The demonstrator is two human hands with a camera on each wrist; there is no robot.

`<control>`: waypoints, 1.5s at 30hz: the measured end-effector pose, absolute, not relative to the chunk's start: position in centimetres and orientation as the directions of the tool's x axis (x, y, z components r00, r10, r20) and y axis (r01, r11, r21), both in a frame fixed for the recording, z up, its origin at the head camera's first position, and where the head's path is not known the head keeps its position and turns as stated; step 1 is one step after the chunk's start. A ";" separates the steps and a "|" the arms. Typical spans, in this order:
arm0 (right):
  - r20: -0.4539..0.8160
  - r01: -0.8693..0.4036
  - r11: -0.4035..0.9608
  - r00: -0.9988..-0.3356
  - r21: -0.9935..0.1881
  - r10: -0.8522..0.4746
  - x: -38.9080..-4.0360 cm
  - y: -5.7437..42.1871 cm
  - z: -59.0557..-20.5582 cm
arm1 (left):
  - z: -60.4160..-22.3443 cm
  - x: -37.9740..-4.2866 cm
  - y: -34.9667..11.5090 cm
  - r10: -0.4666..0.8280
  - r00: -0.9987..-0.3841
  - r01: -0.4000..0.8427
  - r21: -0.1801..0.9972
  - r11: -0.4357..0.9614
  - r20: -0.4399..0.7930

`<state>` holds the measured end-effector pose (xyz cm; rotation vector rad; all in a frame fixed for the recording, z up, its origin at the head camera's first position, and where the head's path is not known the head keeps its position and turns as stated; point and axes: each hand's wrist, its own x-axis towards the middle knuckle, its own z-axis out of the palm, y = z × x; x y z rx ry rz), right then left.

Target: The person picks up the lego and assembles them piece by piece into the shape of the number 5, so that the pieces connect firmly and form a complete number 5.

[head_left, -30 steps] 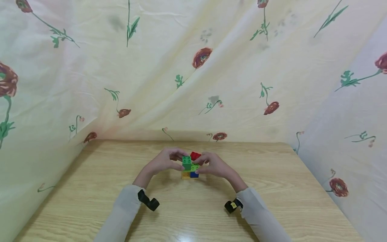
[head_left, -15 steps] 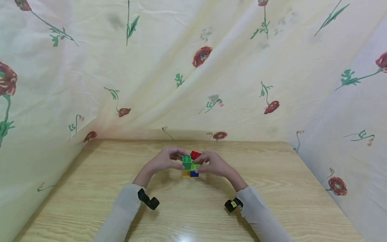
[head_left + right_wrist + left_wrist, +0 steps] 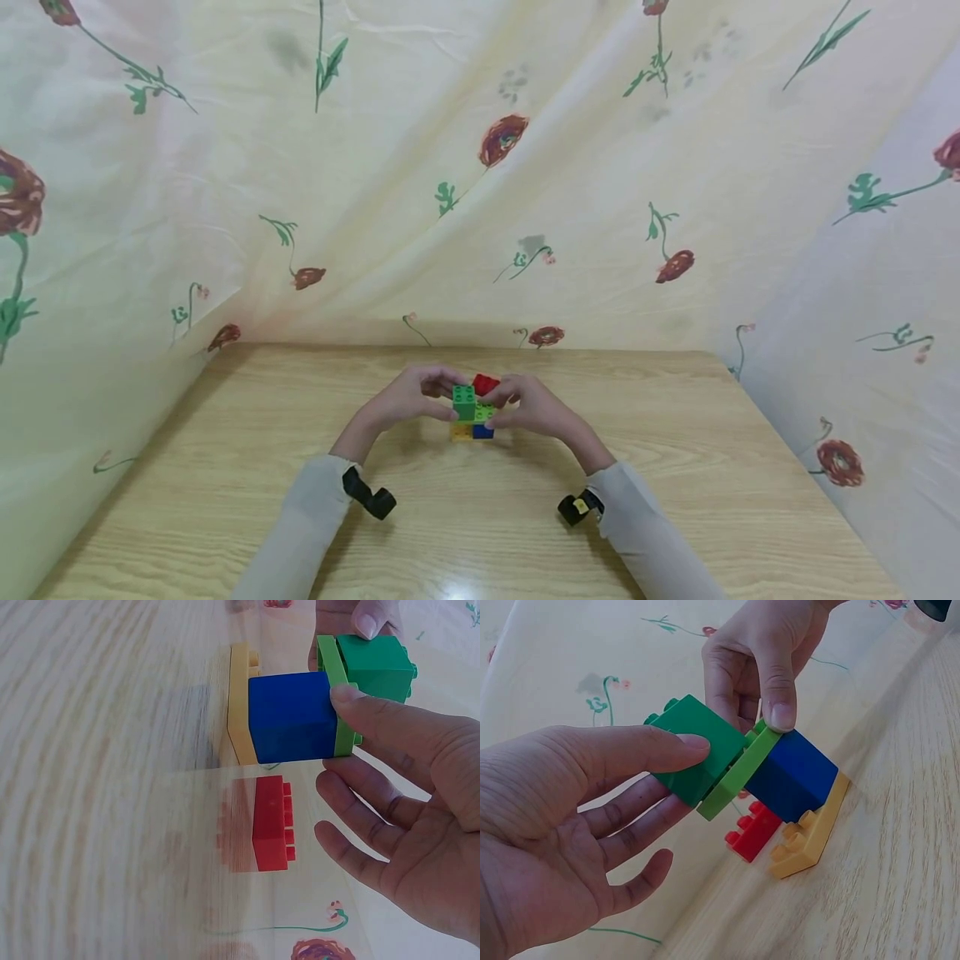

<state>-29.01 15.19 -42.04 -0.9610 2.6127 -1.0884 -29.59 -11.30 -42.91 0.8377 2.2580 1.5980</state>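
Observation:
My left hand pinches a dark green toy building brick between thumb and fingers. That brick sits at the left end of a thin lime green plate brick; a narrow dark line shows between them in the left wrist view. With thumb and fingers, my right hand pinches the lime plate's other end. Below that end stands a blue brick, which rests on a flat yellow plate brick lying on the table. The lime plate's left end overhangs the yellow one, whose studs show beneath.
Behind the stack, a red brick lies on the wooden table, apart from the other bricks. A flowered cloth hangs beyond the table's back edge and along both sides. Black cameras are strapped at both wrists.

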 end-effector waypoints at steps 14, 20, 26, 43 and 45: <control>0.123 -0.522 0.527 -0.779 -0.670 -0.615 -29.2 15.5 -41.8 | -42.4 -29.6 -11.0 0.583 -0.803 0.311 0.921 0.233 0.124; 0.111 -0.505 0.524 -0.785 -0.686 -0.610 -28.9 15.5 -42.3 | -42.9 -29.2 -11.0 0.587 -0.803 0.284 0.933 0.223 0.104; 0.097 -0.492 0.528 -0.789 -0.692 -0.607 -28.5 15.3 -42.4 | -43.4 -29.0 -11.0 0.584 -0.804 0.278 0.940 0.201 0.113; 0.105 -0.500 0.534 -0.789 -0.682 -0.605 -28.9 15.2 -42.2 | -43.3 -29.3 -11.2 0.576 -0.810 0.279 0.937 0.210 0.111; 0.103 -0.497 0.536 -0.792 -0.682 -0.602 -28.9 15.2 -42.2 | -43.4 -29.4 -11.3 0.578 -0.808 0.283 0.936 0.211 0.114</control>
